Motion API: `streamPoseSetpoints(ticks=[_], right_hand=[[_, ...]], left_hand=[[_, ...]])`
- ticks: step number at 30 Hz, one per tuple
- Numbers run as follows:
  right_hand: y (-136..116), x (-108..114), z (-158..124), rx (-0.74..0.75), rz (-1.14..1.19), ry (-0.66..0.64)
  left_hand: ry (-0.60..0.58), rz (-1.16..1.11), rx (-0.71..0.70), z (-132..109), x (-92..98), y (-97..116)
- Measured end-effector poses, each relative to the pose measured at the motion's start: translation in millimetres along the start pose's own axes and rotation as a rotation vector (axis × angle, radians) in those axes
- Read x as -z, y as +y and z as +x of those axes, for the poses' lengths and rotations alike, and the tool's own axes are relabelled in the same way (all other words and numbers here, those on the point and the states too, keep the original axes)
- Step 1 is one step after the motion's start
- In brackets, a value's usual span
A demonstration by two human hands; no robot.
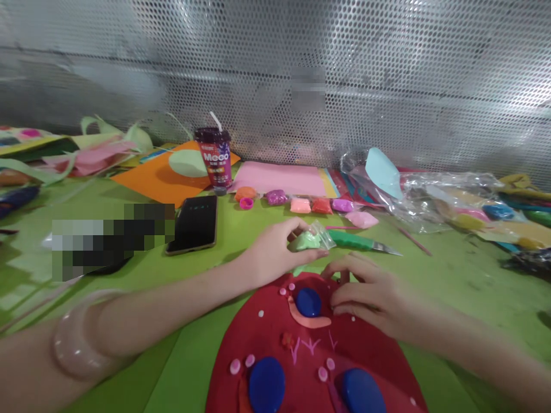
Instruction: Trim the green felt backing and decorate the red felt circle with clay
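My left hand [279, 246] pinches a small clear bag of light green clay [309, 238] above the far edge of a red rounded board [258, 341]. Over that board's far right side is my right hand [365, 289], its fingers loosely curved and apart, with no held thing visible. The board carries snail-like clay figures with blue oval shells; the far one has a blue shell [309, 302] and a peach body [307, 319]. A red clay flower [287, 340], pink grass-like strokes and white dots lie among them. A bit of light green [303, 269] shows just beyond the board.
A green-handled craft knife [353, 241] lies behind my hands, its blade pointing right. Several clay packets [300, 205] form a row farther back. A Meco cup [214, 160] with a straw and a phone [193, 223] stand left. Clear plastic wrapping [413, 201] and coloured paper edge the perforated metal wall.
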State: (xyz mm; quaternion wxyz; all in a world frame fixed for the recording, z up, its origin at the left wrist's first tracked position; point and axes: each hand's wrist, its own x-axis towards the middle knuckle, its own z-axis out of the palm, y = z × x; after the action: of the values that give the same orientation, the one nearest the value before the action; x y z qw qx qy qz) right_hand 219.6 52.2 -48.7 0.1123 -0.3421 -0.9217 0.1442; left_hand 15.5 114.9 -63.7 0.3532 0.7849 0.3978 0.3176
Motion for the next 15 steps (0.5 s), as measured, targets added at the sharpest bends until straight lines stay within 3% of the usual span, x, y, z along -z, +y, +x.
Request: streamPoseSetpoints(ticks=[15], right_hand=[[-8.2,20.4,-4.7,0.099,-0.049,-0.001]], left_hand=[[-0.011,-0.016,-0.009,-0.5,-1.3,-1.2]])
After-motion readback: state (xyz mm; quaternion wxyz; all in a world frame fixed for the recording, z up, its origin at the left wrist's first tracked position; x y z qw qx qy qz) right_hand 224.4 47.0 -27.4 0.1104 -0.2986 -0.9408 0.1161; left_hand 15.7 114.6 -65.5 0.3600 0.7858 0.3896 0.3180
